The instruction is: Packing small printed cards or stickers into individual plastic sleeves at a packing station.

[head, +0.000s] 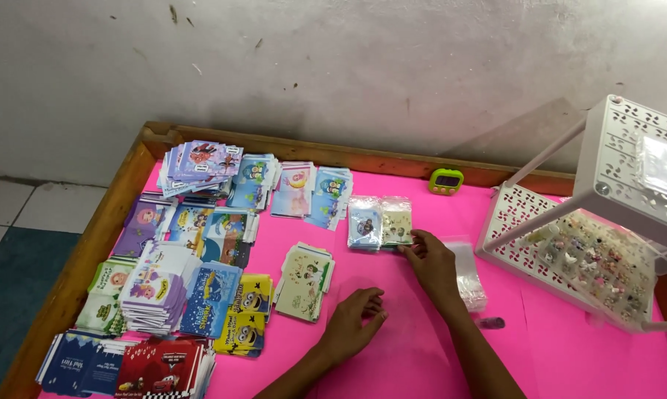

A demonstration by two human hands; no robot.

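My right hand [433, 262] reaches forward, its fingertips touching the near right edge of two small clear bags holding picture cards [380, 222] that lie on the pink table cover [415, 347]. My left hand [356, 319] rests palm down on the pink surface with the fingers curled loosely, holding nothing. A cream-coloured card pile [305, 281] lies just left of it. A stack of empty clear plastic bags [468, 272] sits right of my right wrist.
Several piles of cartoon cards [193, 251] cover the left half of the table. A white perforated rack [607, 222] with small trinkets stands at the right. A green digital timer [446, 181] sits by the wooden rim [112, 214]. A small dark object [490, 323] lies near my right forearm.
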